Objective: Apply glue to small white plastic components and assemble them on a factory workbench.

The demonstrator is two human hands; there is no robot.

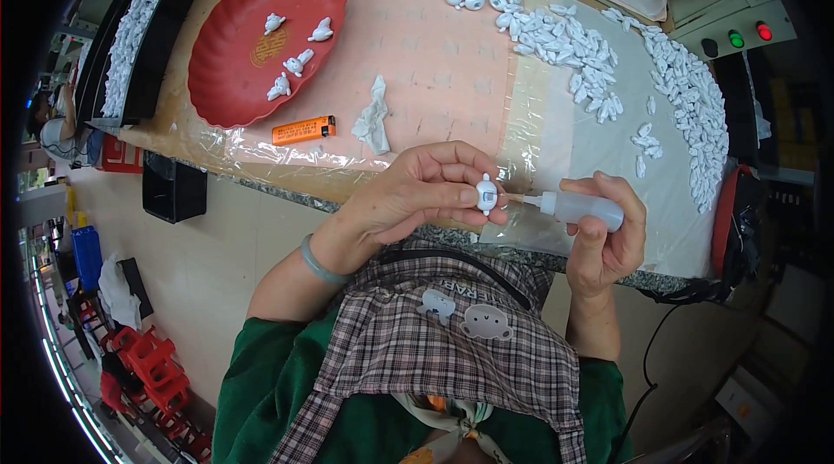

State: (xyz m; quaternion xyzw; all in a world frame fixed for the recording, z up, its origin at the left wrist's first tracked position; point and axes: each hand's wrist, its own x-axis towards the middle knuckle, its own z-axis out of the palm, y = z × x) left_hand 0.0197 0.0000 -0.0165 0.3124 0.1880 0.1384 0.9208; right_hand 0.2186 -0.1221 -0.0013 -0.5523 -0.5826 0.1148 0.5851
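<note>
Between the thumb and fingers of my left hand (pixel 432 190) is a small white plastic figure part (pixel 487 195) with a dark rectangular mark on its face. My right hand (pixel 610 234) grips a translucent squeeze bottle (pixel 584 208), tilted on its side. Its thin nozzle points left and reaches close to the white part; whether the tip touches it I cannot tell. Both hands are over the table's near edge. Beyond my left hand lie a crumpled white tissue (pixel 373 121) and an orange box cutter or lighter-shaped item (pixel 303 131).
A red scalloped tray (pixel 208 73) at the left carries several assembled white figures. Piles of white parts (pixel 565 47) spread over the far and right table. A black bin (pixel 143 56) full of small white parts stands far left. A machine with lit buttons (pixel 736 38) is at the right.
</note>
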